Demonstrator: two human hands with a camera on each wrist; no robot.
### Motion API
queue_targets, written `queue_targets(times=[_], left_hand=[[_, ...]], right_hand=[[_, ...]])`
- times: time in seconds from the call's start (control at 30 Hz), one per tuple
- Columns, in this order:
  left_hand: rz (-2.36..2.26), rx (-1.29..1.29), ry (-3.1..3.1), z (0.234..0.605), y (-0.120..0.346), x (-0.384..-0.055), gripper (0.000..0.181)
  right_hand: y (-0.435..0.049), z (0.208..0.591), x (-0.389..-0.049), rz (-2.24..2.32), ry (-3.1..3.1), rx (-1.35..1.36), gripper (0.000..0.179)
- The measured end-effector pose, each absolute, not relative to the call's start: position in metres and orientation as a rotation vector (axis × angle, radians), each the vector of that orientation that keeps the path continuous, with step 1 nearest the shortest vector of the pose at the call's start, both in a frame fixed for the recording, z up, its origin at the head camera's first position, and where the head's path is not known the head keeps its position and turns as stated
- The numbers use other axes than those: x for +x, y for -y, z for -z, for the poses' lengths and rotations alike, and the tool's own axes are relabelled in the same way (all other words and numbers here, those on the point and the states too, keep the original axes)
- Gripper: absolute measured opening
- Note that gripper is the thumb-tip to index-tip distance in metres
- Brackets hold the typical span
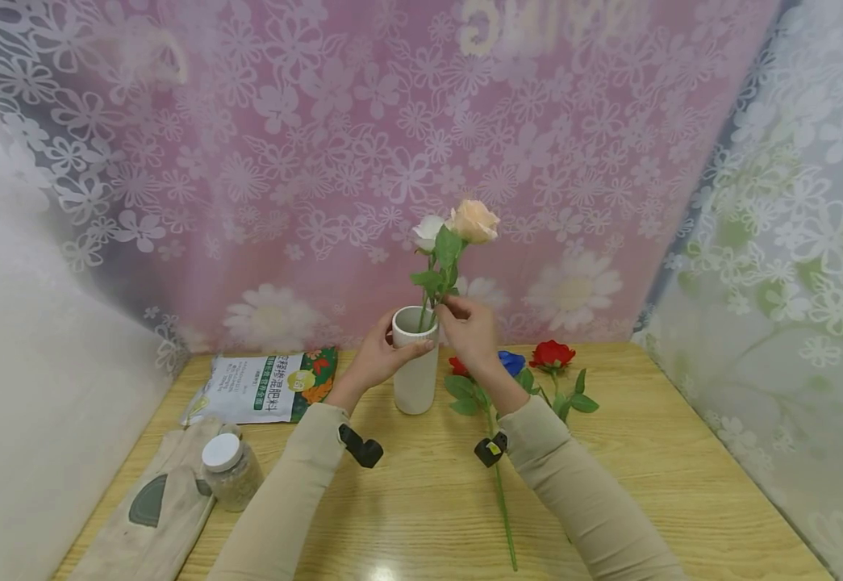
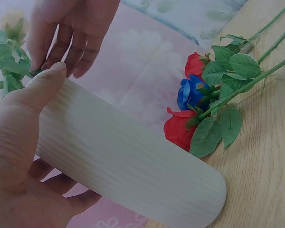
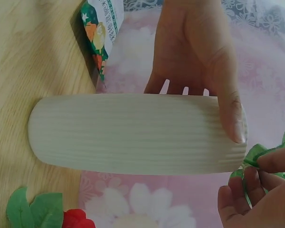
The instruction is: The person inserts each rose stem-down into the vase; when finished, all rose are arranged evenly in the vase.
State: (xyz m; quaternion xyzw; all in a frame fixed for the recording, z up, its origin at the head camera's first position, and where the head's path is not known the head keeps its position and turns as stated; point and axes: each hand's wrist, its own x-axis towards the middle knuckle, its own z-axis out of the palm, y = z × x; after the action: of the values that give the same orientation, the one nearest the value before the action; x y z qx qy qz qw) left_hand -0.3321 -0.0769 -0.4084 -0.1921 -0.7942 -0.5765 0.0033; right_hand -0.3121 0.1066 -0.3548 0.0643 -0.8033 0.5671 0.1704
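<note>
A white ribbed vase (image 1: pixel 415 386) stands upright on the table. My left hand (image 1: pixel 379 355) grips it near the rim, thumb across the front and fingers round the far side, as the left wrist view also shows. At the mouth, my right hand (image 1: pixel 470 332) pinches the green stem of a peach rose (image 1: pixel 475 221); its fingers and some leaves (image 3: pixel 256 153) show at the rim in the right wrist view. Beside that bloom, a white rose (image 1: pixel 428 232) rises from the vase. How deep the stems reach inside is hidden.
Right of the vase lie a blue rose (image 1: pixel 512 363) and two red roses, one red rose (image 1: pixel 553 355) farther right. On the left are a fertilizer bag (image 1: pixel 257 389), a lidded jar (image 1: pixel 232 476) and fabric gloves (image 1: pixel 152 504). Flower-patterned curtains (image 1: pixel 363 161) enclose the table.
</note>
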Motion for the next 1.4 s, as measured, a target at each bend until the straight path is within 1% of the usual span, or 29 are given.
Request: queue_targets(times=[0.37,0.63,0.77,0.87,1.17,1.4], left_hand=[[1.787,-0.597,2.494,0.408,0.077,-0.332,0.077],[1.779,-0.592,2.513,0.409,0.077,-0.331,0.078],[1.793,-0.612,2.503,0.409,0.077,-0.332,0.079],[1.804,-0.633,2.49,0.409,0.077,-0.332,0.079],[1.804,-0.609,2.507,0.41,0.077,-0.332,0.081],[1.835,-0.578,2.508,0.408,0.077,-0.331,0.083]], right_hand=[[-0.108,0.359,-0.311,-1.553,2.285,0.247,0.034],[-0.105,0.365,-0.315,-1.369,2.276,0.405,0.028],[-0.104,0.366,-0.316,-1.254,2.324,0.449,0.027],[-0.103,0.366,-0.315,-1.248,2.324,0.467,0.026],[-0.103,0.366,-0.313,-1.359,2.28,0.421,0.025],[-0.102,0.367,-0.316,-1.422,2.224,0.354,0.018]])
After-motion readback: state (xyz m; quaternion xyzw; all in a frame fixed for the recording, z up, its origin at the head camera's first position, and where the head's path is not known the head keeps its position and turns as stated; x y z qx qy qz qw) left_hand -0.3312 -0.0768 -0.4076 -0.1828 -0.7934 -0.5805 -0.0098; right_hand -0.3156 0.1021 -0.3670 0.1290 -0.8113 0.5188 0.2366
